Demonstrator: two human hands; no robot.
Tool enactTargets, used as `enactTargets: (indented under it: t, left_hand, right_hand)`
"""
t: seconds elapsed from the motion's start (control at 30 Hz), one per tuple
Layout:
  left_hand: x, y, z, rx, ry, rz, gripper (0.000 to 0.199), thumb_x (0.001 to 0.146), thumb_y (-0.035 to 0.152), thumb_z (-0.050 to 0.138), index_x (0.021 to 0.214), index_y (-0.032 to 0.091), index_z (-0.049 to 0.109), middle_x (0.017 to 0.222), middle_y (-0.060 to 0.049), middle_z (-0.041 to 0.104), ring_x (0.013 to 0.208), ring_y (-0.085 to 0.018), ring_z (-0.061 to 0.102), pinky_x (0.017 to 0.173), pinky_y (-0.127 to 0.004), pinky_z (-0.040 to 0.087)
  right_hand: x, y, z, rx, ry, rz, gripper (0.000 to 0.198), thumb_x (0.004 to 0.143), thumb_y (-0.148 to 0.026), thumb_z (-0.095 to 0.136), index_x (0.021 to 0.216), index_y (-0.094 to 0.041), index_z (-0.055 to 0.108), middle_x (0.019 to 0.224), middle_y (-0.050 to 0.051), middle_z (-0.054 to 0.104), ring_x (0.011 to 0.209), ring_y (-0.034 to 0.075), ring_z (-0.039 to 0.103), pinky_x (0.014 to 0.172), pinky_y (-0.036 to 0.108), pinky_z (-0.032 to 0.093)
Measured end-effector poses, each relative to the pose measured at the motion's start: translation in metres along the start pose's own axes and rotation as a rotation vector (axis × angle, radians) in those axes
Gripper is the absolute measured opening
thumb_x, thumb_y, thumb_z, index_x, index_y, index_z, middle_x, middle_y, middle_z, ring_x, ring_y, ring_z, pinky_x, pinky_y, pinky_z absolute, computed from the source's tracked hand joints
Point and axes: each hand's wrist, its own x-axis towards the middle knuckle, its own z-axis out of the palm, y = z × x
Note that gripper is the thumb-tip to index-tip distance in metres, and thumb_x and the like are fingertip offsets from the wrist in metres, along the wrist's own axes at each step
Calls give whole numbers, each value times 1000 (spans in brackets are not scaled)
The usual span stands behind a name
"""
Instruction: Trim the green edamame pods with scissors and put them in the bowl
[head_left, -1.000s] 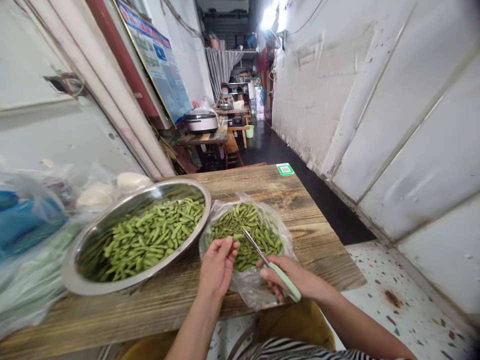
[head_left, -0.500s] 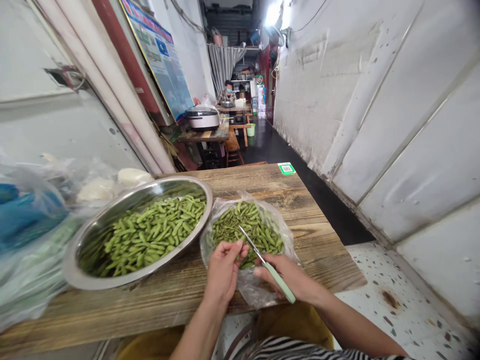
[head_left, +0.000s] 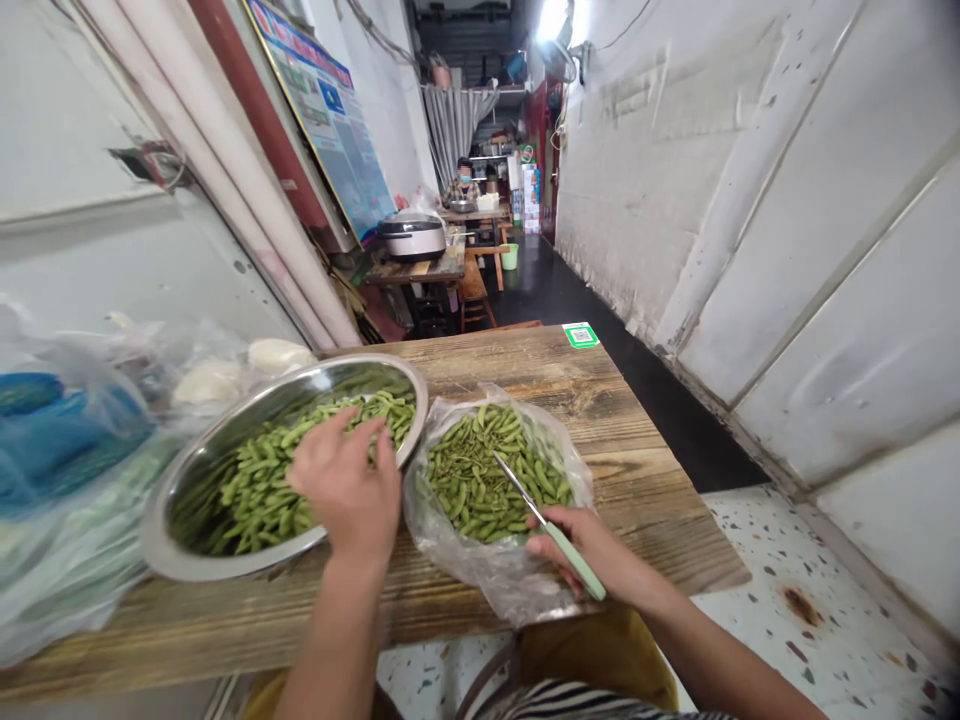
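My left hand (head_left: 349, 485) is over the large steel bowl (head_left: 217, 568), its fingers apart and slightly blurred, with nothing visible in them. Green edamame pods (head_left: 262, 490) fill much of that bowl. My right hand (head_left: 596, 552) holds scissors (head_left: 574, 560) with pale green handles. Their blades point up and left, above a clear plastic bag (head_left: 480, 570) with its top spread wide. Inside the bag lie more edamame pods (head_left: 476, 460) and small trimmed bits. The right fingers partly hide the scissor handles.
Both containers stand on a wooden table (head_left: 637, 480) with a green code sticker (head_left: 580, 335) at its far corner. Plastic bags (head_left: 90, 440) crowd the left side. Farther back, a person (head_left: 463, 185) sits behind another table, near a white cooker (head_left: 411, 238).
My left hand has left the scissor tips above the bag, moved left over the steel bowl, and spread its fingers. The right hand still holds the scissors in about the same place.
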Motion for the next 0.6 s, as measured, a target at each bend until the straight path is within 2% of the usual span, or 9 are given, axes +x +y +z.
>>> enactTargets:
  t: [0.07,0.13,0.23,0.3,0.43,0.5,0.6]
  left_hand:
    - [-4,6,22,-143,-198,92,18,83,24,53,91,20,69,100,-10,69,97,-24,60,94,-40,41]
    - [-12,12,49,-256,-430,111,23,86,23,47,97,22,68,97,-9,70,92,-23,62,90,-36,44]
    - [-20,17,85,-264,-569,85,30,88,27,45,110,20,64,109,-11,67,104,-25,58,96,-39,40]
    - [-20,18,100,-200,-637,112,35,88,29,46,118,19,59,122,-13,61,114,-27,53,99,-42,36]
    - [-18,21,104,-46,-782,247,33,86,30,49,117,20,58,126,-13,57,116,-29,49,97,-45,35]
    - [-20,21,96,-24,-823,327,33,85,29,51,116,19,57,121,-13,59,113,-29,50,94,-44,36]
    - [-30,17,80,-29,-847,422,29,89,21,43,114,19,58,113,-11,61,107,-26,52,91,-43,36]
  right_hand:
    - [0,2,-2,-23,9,-22,48,73,-58,64,94,-17,54,42,-11,39,32,7,35,31,17,32]
    - [-2,2,-3,-48,4,-49,45,75,-57,64,95,-17,55,45,-10,40,33,7,36,31,16,33]
    - [-4,3,-6,-47,-25,-52,45,75,-56,66,95,-17,56,47,-9,42,34,7,38,31,17,33]
    - [-3,6,-8,-6,-11,-31,46,74,-57,66,95,-17,55,45,-10,41,33,7,37,30,17,32]
    - [7,17,-12,103,128,-33,47,74,-57,65,96,-16,54,40,-11,38,30,7,34,29,17,32]
    - [13,21,-14,122,169,-32,46,74,-56,66,95,-16,54,40,-11,38,30,7,34,29,17,34]
    - [17,24,-17,117,190,-20,47,73,-55,66,97,-16,54,40,-11,39,30,7,35,28,17,33]
